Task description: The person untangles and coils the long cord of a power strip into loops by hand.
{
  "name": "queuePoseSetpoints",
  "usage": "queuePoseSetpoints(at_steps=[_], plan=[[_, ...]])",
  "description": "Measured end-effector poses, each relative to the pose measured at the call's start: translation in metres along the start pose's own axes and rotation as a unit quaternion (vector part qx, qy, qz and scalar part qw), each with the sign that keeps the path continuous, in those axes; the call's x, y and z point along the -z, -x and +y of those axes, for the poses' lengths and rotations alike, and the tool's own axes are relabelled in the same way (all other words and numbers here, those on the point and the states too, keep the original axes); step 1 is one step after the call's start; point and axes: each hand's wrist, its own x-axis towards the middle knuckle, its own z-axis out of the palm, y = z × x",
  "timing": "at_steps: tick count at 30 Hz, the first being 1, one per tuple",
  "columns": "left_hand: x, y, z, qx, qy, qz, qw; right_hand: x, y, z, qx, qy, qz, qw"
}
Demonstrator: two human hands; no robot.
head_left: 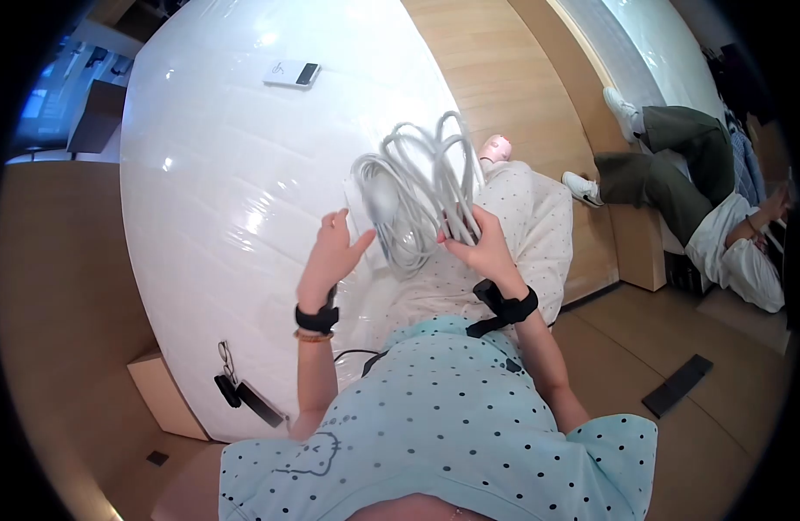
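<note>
A pale grey cable (453, 165) lies folded in long loops, and my right hand (481, 247) grips its near end above my lap. Beside it on the left sits a wider round coil (408, 227) of similar cable; whether the two are joined I cannot tell. My left hand (329, 247) is just left of the coil, apart from it, with its fingers spread and nothing in them. Each of my wrists wears a black strap.
Shiny plastic film covers the white bed-like surface (217, 156). A small white box (292, 74) lies on its far part; glasses (225, 361) and dark objects (259, 404) lie near its left edge. At right, another person (678, 174) sits; a dark strip (678, 385) lies on the floor.
</note>
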Motion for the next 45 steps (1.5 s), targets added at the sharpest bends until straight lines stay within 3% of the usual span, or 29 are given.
queuePoseSetpoints(at_steps=[1,6,10,13,19,22,23,26,31,35,38,41,44,45], plan=[[-0.018,-0.003,-0.011,0.027,-0.053,0.001,0.998,0.002,-0.001,0.006,0.01,-0.02,0.014,1.0],[-0.073,-0.025,-0.005,0.154,-0.029,0.054,0.986,0.022,-0.002,-0.007,0.013,-0.103,0.042,0.994],[-0.067,-0.036,-0.005,0.23,-0.01,0.056,0.971,0.037,0.004,-0.026,0.021,-0.081,0.066,0.994],[-0.042,-0.039,-0.029,0.23,0.036,0.076,0.97,0.048,0.008,-0.035,0.035,-0.088,0.085,0.992],[0.037,-0.012,-0.005,0.056,0.057,0.24,0.968,0.063,0.009,-0.033,0.044,-0.087,0.057,0.994],[0.051,-0.012,0.012,-0.119,0.012,0.287,0.95,0.057,0.01,-0.033,0.039,-0.067,0.044,0.996],[0.054,-0.01,0.021,-0.171,-0.012,0.276,0.946,0.053,0.01,-0.034,0.037,-0.061,0.041,0.997],[0.05,-0.005,0.03,-0.116,0.168,0.115,0.972,0.047,0.01,-0.035,0.042,-0.093,-0.01,0.995],[0.025,-0.003,0.026,-0.096,0.198,0.145,0.965,0.05,0.016,-0.039,0.072,-0.091,-0.067,0.991],[0.006,-0.002,0.034,-0.03,0.288,0.035,0.956,0.051,0.02,-0.046,0.099,-0.129,-0.105,0.981],[-0.004,-0.001,0.061,-0.114,0.438,-0.106,0.886,0.042,0.019,-0.05,0.082,-0.163,-0.129,0.975],[-0.026,-0.004,0.091,-0.199,0.633,-0.157,0.731,0.025,0.019,-0.053,0.033,-0.145,-0.18,0.972],[-0.006,-0.01,0.127,-0.124,0.614,-0.141,0.767,-0.003,0.018,-0.047,0.013,-0.135,-0.194,0.972],[-0.006,-0.013,0.117,-0.188,0.614,-0.141,0.754,-0.008,0.019,-0.044,0.01,-0.138,-0.19,0.972]])
